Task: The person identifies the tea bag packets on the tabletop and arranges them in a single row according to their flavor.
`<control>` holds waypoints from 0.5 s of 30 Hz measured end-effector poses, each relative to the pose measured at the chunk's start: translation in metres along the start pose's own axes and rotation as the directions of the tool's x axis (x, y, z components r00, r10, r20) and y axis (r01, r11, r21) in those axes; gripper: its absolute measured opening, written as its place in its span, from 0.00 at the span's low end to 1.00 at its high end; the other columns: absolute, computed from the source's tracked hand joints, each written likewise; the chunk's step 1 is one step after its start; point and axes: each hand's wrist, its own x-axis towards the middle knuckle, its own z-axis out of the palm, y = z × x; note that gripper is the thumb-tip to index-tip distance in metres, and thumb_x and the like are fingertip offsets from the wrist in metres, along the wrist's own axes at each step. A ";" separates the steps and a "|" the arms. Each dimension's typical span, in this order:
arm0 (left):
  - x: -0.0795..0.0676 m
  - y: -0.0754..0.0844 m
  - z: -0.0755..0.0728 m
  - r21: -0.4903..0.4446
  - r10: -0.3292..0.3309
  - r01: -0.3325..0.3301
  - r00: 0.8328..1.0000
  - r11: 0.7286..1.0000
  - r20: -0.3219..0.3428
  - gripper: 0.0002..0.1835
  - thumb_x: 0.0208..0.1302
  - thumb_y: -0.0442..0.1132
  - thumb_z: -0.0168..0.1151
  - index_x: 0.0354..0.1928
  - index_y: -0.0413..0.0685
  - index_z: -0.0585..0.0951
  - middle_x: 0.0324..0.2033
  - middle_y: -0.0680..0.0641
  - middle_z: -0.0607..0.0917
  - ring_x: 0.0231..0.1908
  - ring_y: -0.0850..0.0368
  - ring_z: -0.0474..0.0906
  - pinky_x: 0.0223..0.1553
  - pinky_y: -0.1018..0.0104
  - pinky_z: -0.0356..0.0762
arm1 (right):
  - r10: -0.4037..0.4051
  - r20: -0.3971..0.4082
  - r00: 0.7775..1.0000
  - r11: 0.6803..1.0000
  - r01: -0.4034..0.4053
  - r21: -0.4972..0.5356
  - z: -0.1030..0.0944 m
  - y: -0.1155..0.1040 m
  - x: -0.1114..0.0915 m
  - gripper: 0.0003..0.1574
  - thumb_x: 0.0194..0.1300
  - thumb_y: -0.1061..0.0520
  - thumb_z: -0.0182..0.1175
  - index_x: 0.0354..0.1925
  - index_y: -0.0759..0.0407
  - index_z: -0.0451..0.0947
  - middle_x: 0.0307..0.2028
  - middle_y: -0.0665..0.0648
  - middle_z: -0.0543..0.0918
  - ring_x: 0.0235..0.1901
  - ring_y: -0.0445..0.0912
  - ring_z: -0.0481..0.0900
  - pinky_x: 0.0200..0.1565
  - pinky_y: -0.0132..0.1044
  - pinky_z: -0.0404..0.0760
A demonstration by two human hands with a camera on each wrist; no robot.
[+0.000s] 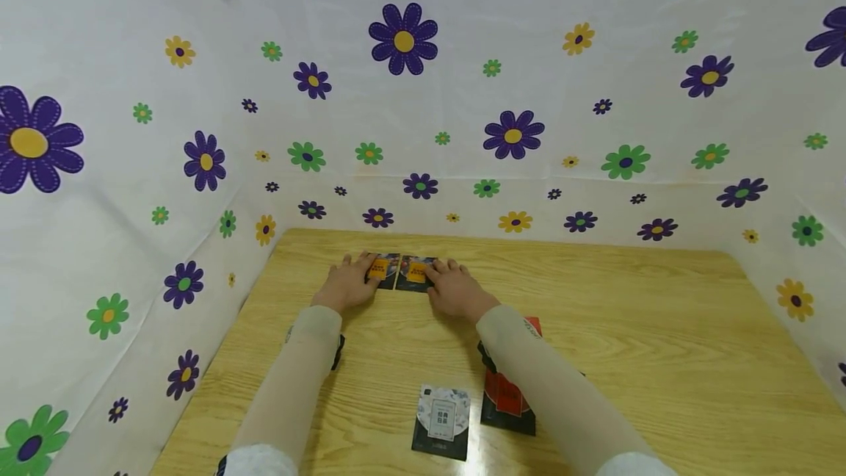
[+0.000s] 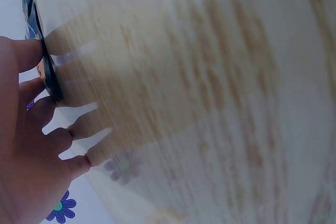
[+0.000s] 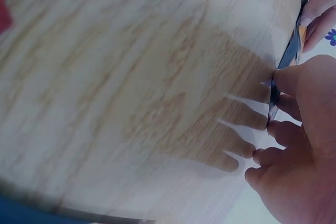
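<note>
- Fingers of the left hand [image 1: 346,285] are spread, forefinger and thumb touching the left side of a flat, square, dark packet with an orange label [image 1: 381,270].
- Fingers of the right hand [image 1: 457,291] are likewise spread, thumb and forefinger at the right side of a matching flat, dark, orange-labelled packet [image 1: 413,275].
- Both packets lie side by side near the far edge of the light yellow, wood-grain desk [image 1: 648,314], with a narrow gap between them; dark lettering on each orange label is too small to read.
- Nearer the person, a flat white-and-black packet [image 1: 441,421] with a floral print lies on the desk; its pale framed label bears two rows of Chinese characters, too small to read surely, and smaller print runs below.
- Just right of it lies a red-and-black packet [image 1: 507,397], partly covered by the right beige sleeve [image 1: 562,380]; its writing is not legible.
- Beyond that sleeve shows a red patch with pale marks [image 1: 534,325]; whether it belongs to another packet cannot be told.
- What the packets contain is hidden.
- Behind the desk hangs a white sheet printed with purple, yellow and green flowers [image 1: 456,94].
</note>
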 end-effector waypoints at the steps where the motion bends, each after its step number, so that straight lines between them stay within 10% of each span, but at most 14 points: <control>1: 0.000 0.000 0.000 0.002 0.000 0.000 1.000 1.000 0.003 0.36 0.82 0.51 0.47 0.85 0.50 0.55 0.84 0.41 0.54 0.83 0.30 0.45 0.80 0.27 0.43 | 0.001 0.001 1.000 1.000 -0.001 0.004 -0.001 0.000 0.000 0.35 0.86 0.48 0.45 0.83 0.55 0.57 0.83 0.65 0.56 0.82 0.67 0.51 0.81 0.63 0.56; 15: 0.002 -0.002 0.002 0.013 -0.002 0.002 1.000 1.000 -0.001 0.36 0.82 0.52 0.47 0.85 0.51 0.55 0.84 0.42 0.54 0.82 0.30 0.45 0.80 0.27 0.43 | -0.003 0.011 1.000 1.000 0.003 0.016 0.000 0.002 0.003 0.35 0.86 0.48 0.45 0.83 0.55 0.56 0.83 0.65 0.56 0.82 0.67 0.50 0.80 0.64 0.57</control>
